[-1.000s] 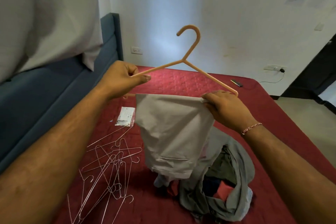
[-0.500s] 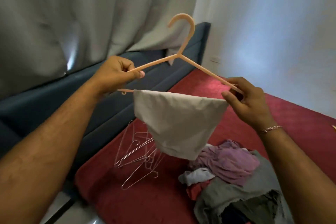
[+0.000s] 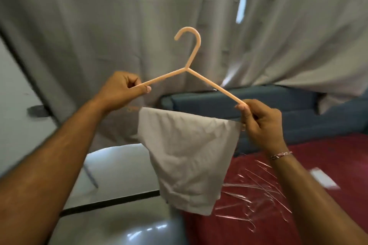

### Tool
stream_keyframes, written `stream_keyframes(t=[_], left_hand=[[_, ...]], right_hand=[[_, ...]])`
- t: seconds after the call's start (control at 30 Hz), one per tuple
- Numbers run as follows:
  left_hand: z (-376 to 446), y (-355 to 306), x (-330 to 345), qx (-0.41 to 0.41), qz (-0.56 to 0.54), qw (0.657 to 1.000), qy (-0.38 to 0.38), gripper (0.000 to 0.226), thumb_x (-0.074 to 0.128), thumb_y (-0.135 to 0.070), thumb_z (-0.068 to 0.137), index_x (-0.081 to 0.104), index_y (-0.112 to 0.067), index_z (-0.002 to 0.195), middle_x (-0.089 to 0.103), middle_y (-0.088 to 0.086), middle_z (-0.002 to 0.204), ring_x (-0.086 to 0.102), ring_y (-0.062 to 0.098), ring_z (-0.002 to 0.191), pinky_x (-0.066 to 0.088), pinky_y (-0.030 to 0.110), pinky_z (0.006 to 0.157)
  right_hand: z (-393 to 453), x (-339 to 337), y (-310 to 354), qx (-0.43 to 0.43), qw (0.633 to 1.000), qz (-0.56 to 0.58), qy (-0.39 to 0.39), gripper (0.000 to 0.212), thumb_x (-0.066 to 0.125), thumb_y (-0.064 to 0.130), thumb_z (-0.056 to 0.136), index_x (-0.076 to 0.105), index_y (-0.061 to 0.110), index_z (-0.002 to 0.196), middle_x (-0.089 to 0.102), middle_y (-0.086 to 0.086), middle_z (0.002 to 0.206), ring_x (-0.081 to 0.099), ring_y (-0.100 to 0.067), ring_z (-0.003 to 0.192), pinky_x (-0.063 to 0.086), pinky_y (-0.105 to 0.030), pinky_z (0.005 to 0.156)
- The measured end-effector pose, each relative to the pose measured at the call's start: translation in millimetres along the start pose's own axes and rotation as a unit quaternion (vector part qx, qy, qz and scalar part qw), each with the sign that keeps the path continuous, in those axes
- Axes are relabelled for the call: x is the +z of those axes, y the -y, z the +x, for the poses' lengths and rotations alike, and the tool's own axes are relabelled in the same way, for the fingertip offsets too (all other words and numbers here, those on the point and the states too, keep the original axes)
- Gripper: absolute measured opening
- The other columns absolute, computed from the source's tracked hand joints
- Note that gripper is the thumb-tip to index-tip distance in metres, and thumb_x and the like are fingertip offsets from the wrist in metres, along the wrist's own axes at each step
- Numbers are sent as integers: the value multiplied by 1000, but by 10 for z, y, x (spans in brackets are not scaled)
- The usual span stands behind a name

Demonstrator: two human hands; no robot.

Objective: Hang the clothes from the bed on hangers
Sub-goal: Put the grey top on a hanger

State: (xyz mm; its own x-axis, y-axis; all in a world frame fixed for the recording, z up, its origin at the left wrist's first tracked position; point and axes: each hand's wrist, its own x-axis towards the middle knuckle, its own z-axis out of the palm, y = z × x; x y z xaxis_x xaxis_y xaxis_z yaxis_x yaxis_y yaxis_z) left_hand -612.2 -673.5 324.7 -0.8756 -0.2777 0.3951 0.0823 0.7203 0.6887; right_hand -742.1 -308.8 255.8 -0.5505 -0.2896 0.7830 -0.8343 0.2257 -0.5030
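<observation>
- Left hand pinches the left arm of the peach plastic hanger; right hand grips its right end.
- Folded pale grey cloth garment drapes over the hanger's lower bar — held mid-frame.
- Clear wire hangers lie on the red quilted bed at 4 o'clock.

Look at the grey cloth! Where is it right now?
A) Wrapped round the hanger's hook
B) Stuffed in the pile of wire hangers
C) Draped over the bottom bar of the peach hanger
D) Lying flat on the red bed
C: the grey cloth hangs folded over the bottom bar of the peach hanger, which the left hand and right hand hold up by its two ends.
</observation>
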Motion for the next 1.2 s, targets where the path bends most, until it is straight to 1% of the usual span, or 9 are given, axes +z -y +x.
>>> stream_keyframes(t=[0.1, 0.23, 0.37, 0.5, 0.6, 0.7, 0.83, 1.03, 1.2], left_hand=[[-449, 256, -885, -27, 41, 995, -86, 33, 82, -29, 86, 64, -10, 68, 46, -13, 51, 38, 3, 51, 31, 19, 48], [-1243, 498, -2099, -46, 79, 977, -193, 7, 80, -14, 87, 73, -17, 88, 67, -11, 72, 57, 1, 66, 45, 15, 61], [-1902, 677, -3080, -56, 138, 939, -309, 30, 79, -16, 88, 69, -28, 115, 69, -7, 110, 63, 7, 99, 47, 17, 73], [-2653, 708, -4121, -77, 204, 868, -446, 40, 75, -15, 91, 63, -32, 125, 64, -9, 125, 59, 7, 112, 45, 17, 80], [-3033, 667, -4726, -117, 284, 831, -464, 44, 76, -18, 90, 62, -31, 130, 59, -9, 129, 57, 9, 115, 44, 24, 90], [-3298, 600, -5263, -147, 318, 800, -487, 45, 76, -20, 90, 62, -29, 131, 59, -8, 129, 56, 10, 116, 44, 28, 93], [-3426, 605, -5797, -177, 333, 760, -529, 39, 73, -18, 90, 64, -27, 127, 61, -5, 122, 58, 12, 110, 44, 25, 91], [-3161, 745, -6508, -211, 374, 743, -514, 41, 70, -25, 91, 60, -30, 130, 58, -6, 124, 57, 13, 110, 45, 27, 91], [-2623, 788, -7286, -165, 335, 744, -554, 36, 71, -25, 92, 61, -31, 126, 61, -8, 116, 61, 11, 103, 52, 33, 86]], right_hand=[[281, 814, 508, -20, 996, 87, 5, 16, 62, 30, 101, 73, 21, 93, 60, 5, 62, 56, -17, 48, 48, -38, 50], [537, 1890, 1401, -70, 980, 184, 42, 19, 61, 36, 100, 72, 22, 94, 61, 15, 64, 58, -12, 52, 49, -31, 51], [662, 2704, 2279, -96, 961, 249, 70, 26, 57, 46, 100, 72, 25, 96, 64, 7, 63, 62, -13, 56, 50, -26, 53], [835, 3621, 3393, -104, 935, 330, 73, 23, 61, 37, 102, 74, 20, 95, 63, 13, 64, 58, -7, 54, 47, -25, 54], [934, 4148, 4099, -102, 923, 362, 80, 21, 64, 33, 99, 76, 16, 97, 65, 13, 70, 62, -11, 58, 51, -21, 53], [1063, 4624, 4797, -111, 916, 371, 109, 20, 64, 32, 100, 76, 16, 100, 66, 9, 73, 63, -15, 60, 60, -35, 57], [1341, 5183, 5692, -145, 906, 380, 114, 20, 61, 28, 102, 76, 15, 100, 64, 9, 70, 63, -17, 62, 59, -37, 63], [1968, 5924, 6710, -156, 888, 414, 126, 24, 60, 30, 103, 77, 14, 101, 66, 4, 74, 63, -17, 66, 58, -34, 67], [2741, 6500, 7376, -160, 880, 434, 103, 22, 61, 29, 102, 78, 17, 97, 69, -1, 74, 67, -25, 67, 60, -38, 70]])
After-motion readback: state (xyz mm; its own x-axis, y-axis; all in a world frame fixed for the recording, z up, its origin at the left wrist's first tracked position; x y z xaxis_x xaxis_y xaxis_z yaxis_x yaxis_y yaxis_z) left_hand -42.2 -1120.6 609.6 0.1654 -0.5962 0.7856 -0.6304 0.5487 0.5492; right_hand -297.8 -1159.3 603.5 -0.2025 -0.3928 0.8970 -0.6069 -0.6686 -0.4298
